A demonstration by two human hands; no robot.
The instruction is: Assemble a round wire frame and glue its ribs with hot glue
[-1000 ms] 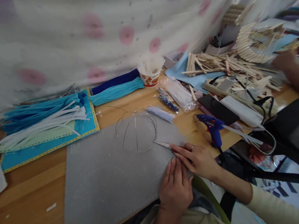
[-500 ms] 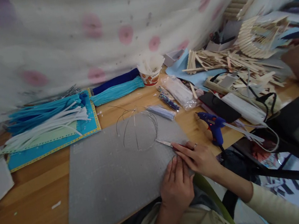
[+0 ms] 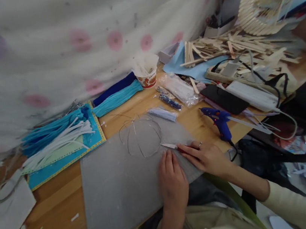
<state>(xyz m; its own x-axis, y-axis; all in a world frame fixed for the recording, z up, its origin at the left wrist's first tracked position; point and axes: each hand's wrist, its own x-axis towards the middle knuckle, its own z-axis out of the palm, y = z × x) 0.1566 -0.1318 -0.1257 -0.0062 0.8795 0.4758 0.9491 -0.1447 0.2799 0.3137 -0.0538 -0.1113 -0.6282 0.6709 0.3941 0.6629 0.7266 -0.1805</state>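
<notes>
My right hand (image 3: 204,157) is closed around the dark red handle of a small pointed blade (image 3: 169,146), its tip pointing left at the edge of a wire frame. My left hand (image 3: 173,178) lies palm down on the grey mat (image 3: 119,195), fingers stretched forward and nothing visible in them. Just beyond the fingertips stands the dome-shaped frame of thin wire (image 3: 137,139), its strands meeting at the top. A blue glue gun (image 3: 218,120) lies to the right of my right hand.
Pipe cleaners lie on a blue board (image 3: 63,163) at left. Behind are a paper cup (image 3: 147,79) and a bead tube (image 3: 170,102). A black phone (image 3: 223,99), a power strip and wooden sticks (image 3: 218,50) fill the right, with another person's hand at the far right edge.
The view has shifted and turned slightly. My left hand has moved left and forward, away from my right hand and nearer the wire frame. The blade is still in my right hand.
</notes>
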